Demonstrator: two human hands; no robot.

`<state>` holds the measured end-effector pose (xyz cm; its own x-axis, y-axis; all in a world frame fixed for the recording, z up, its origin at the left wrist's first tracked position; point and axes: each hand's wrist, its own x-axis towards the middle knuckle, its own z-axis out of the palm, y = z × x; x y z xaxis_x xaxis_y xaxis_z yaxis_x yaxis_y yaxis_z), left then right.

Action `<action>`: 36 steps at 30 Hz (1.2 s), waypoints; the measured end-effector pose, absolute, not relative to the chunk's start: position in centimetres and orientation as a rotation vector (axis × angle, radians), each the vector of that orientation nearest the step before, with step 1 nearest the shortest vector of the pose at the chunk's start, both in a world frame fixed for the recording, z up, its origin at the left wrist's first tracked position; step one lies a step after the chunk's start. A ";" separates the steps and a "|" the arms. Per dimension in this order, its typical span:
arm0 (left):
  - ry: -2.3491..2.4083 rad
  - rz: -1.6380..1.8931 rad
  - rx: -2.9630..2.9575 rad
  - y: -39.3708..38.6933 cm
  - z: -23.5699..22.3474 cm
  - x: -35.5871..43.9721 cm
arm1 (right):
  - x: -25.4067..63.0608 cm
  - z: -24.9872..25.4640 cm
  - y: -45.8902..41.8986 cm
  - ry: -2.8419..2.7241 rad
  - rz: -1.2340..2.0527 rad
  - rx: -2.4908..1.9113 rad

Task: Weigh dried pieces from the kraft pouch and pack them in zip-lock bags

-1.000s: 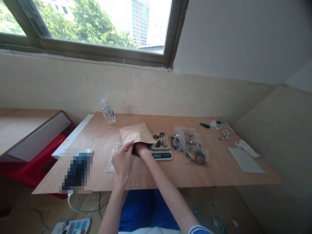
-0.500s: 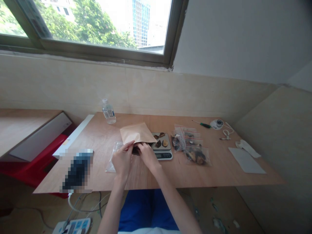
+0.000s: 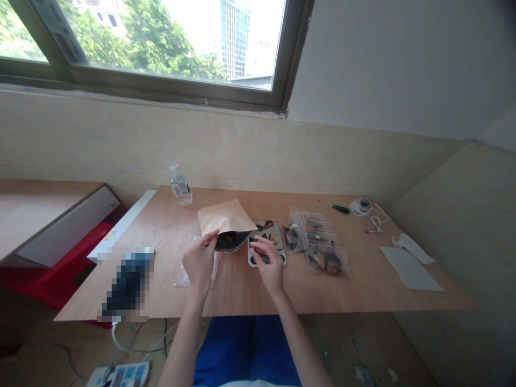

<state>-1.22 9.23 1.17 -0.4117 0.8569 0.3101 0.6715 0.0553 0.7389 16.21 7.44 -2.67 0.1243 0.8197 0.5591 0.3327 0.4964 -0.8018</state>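
"Head view: what's leftmost in the work?"
"Left hand (image 3: pixel 200 263), pinching the gaping paper bag (image 3: pixel 226 216), nearer the left edge of the desk (image 3: pixel 355 295) than its right."
"Next?"
"Scale (image 3: pixel 276 227), brown pieces (image 3: pixel 274 238) on it; right hand (image 3: pixel 270 266) over its near side, fingers curled. Holding anything? I can't tell."

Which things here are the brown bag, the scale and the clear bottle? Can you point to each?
Brown bag (image 3: pixel 226 216): head view, on its outer paper side.
Scale (image 3: pixel 278 228): head view, on a bare bit of its top plate.
Clear bottle (image 3: pixel 181 188): head view, on its label.
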 end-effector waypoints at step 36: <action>2.132 1.311 1.529 9.5 1.0 -2.0 | 25.6 -10.6 18.2 -1.363 0.395 -1.460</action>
<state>-1.98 9.47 1.04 -0.4406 0.8422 0.3107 0.6573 0.0669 0.7507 25.56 18.16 -10.64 0.2961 0.8686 0.3973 0.5221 0.2011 -0.8288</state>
